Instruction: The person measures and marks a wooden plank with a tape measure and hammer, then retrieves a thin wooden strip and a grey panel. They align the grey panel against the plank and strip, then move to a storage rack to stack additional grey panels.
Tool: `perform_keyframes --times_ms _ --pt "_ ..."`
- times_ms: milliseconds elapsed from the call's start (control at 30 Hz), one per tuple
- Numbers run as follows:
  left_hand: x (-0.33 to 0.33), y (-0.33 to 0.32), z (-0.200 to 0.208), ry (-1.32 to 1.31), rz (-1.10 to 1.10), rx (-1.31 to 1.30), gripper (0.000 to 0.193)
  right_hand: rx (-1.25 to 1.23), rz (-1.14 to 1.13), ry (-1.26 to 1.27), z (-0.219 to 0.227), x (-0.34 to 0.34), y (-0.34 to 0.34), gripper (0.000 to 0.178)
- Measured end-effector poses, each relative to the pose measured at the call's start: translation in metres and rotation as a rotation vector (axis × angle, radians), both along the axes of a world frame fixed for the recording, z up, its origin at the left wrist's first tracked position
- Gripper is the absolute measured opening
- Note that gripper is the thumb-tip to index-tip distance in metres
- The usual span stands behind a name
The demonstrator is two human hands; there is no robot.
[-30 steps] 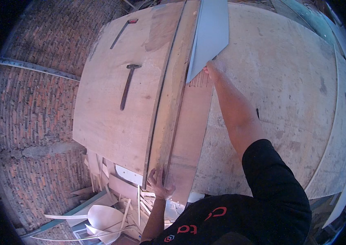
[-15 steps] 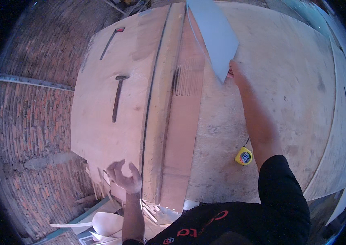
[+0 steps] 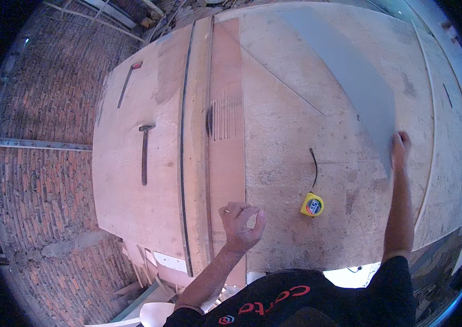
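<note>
The left grip is half open, thumb and fingers bowed toward each other around a small gap with only air in it. It hangs over the near part of a brown board, well apart from the sheet. To its right, a yellow tape lies on the desk, its dark strap pointing away.

Farther out, the right grip is closed on the grey sheet, at its right edge just beyond the near tip. From there the sheet stretches away and leftward, nearly all of it on the far left side of the grip; whether its underside touches the desk I cannot tell.

Left of the board runs a long bar, and beyond that lies a hammer, head away. The board's slots are a little farther. Past the hammer lies a red-ended tool; a brick wall stands left of the desk.
</note>
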State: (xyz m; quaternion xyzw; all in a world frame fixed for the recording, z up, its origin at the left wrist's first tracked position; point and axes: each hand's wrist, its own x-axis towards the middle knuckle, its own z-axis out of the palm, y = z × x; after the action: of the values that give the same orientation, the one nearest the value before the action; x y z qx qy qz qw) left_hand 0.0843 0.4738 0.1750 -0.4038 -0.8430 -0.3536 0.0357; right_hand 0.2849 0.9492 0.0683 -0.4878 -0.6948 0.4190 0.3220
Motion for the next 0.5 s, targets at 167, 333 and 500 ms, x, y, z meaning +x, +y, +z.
perform_keyframes --times_ms 167,333,500 --pt "0.035 -0.027 -0.002 -0.160 -0.048 -0.036 0.014 -0.495 -0.042 0.276 0.080 0.097 -0.055 0.014" --pt "0.076 -0.045 0.008 -0.884 -0.052 0.050 0.021 -0.977 0.178 0.584 0.038 0.121 -0.180 0.021" --pt "0.126 -0.100 -0.012 -1.664 -0.070 0.447 0.044 -1.338 0.059 0.657 0.081 0.084 -0.386 0.009"
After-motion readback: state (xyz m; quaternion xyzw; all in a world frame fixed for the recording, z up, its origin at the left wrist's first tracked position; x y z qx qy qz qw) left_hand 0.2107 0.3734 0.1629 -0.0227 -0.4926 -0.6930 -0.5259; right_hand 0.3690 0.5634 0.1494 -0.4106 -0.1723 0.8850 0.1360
